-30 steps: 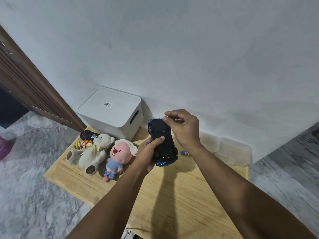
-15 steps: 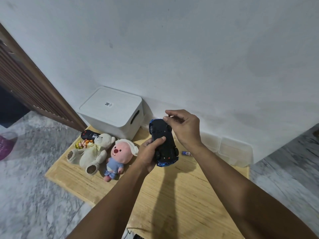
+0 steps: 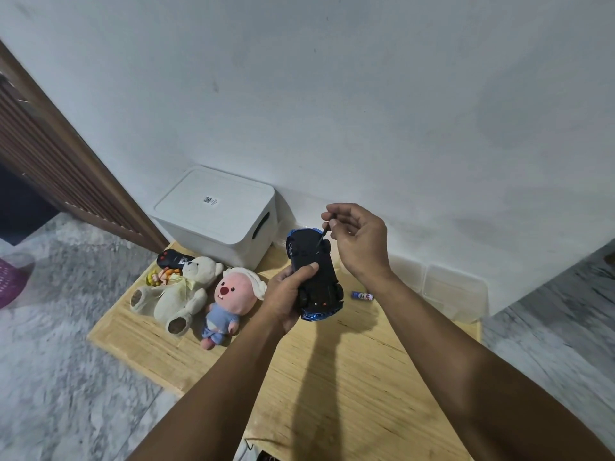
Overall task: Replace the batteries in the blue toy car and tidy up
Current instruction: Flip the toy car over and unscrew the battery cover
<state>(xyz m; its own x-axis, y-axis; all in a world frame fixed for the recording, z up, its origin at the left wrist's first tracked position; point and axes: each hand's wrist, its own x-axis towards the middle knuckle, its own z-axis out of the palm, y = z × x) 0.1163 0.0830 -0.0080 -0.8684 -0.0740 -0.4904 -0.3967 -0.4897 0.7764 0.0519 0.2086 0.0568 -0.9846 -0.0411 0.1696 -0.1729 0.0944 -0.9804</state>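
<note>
The blue toy car (image 3: 314,276) is held upside down above the wooden board (image 3: 332,377), its black underside facing me. My left hand (image 3: 288,296) grips it from the left side, thumb across the underside. My right hand (image 3: 357,239) is raised just above the car's far end and pinches a thin dark piece (image 3: 322,235), seemingly the battery cover, lifted at an angle off the underside. A small battery (image 3: 362,296) with a blue and white label lies on the board right of the car.
A white lidded storage box (image 3: 216,217) stands against the wall. A cream teddy bear (image 3: 181,291), a pink plush (image 3: 229,302), a small doll (image 3: 161,277) and a black remote (image 3: 173,259) lie at the left. Clear plastic containers (image 3: 452,294) sit at the right.
My right hand has lifted off the car's far end, pulling a thin dark piece up from the underside. The left hand keeps the car in about the same place.
</note>
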